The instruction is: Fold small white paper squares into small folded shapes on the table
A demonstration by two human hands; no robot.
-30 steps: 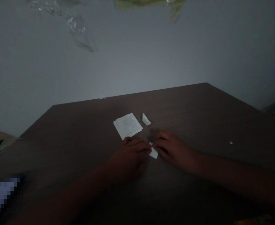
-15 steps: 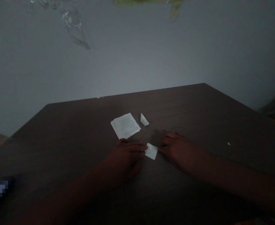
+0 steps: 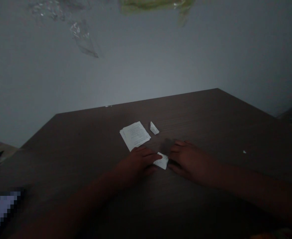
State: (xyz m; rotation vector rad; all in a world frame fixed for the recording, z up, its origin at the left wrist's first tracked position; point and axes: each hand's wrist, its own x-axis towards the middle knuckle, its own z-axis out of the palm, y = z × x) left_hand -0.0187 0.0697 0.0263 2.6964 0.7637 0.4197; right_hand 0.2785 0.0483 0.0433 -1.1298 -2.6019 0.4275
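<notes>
A small folded piece of printed paper [image 3: 162, 162] lies on the dark wooden table between my hands. My left hand [image 3: 142, 161] has a finger laid over its left part, with the thumb lower down near the table, holding the paper in place. Close to the right edge of the paper is my right hand [image 3: 185, 158], its thumb and fingers apart with a dark gap between them. Whether its fingertips touch the paper I cannot tell. Just beyond my left hand rests a stack of printed paper sheets [image 3: 136, 135]. To the right of that stack sits another folded paper piece [image 3: 154, 128].
The dark table [image 3: 205, 116] meets a pale wall [image 3: 146, 66] at its far edge. A white scrap [image 3: 244, 152] lies on the right. A blurred-out rectangular object [image 3: 3, 207] is at the lower left. Clear plastic [image 3: 83, 38] shows against the wall.
My left finger has slid farther right over the folded paper. My right thumb and fingers have spread apart at its right edge. The view has shifted slightly.
</notes>
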